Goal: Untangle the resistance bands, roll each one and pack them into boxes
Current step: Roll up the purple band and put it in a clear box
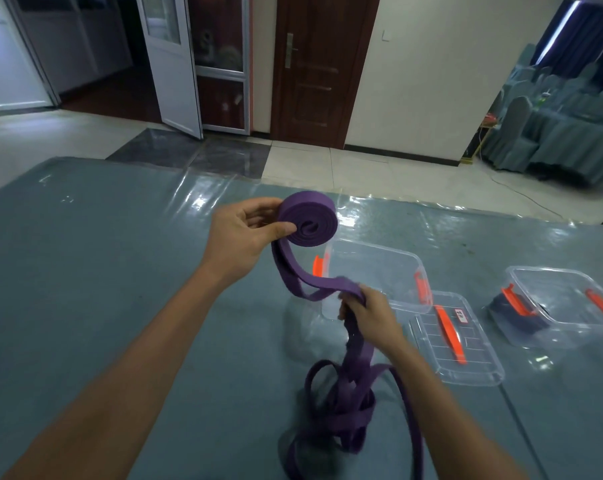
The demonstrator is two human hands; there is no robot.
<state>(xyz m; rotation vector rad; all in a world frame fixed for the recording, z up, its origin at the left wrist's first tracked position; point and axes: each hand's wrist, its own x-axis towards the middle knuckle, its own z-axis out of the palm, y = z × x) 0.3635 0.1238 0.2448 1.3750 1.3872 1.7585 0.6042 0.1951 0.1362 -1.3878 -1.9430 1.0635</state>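
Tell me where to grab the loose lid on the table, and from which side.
Probably take the lid by its near short edge, coming in low from the person's side: it lies flat on the table, the open box crowds its far end, and bare table fronts the near edge. The right hand is nearest.

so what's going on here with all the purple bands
A person is rolling up a purple resistance band. The left hand holds the coiled roll in the air, while the right hand grips the loose tail that runs down to a tangled heap on the table. An open clear box sits just beyond with its lid beside it; a second box to the right seems to hold a dark rolled band.
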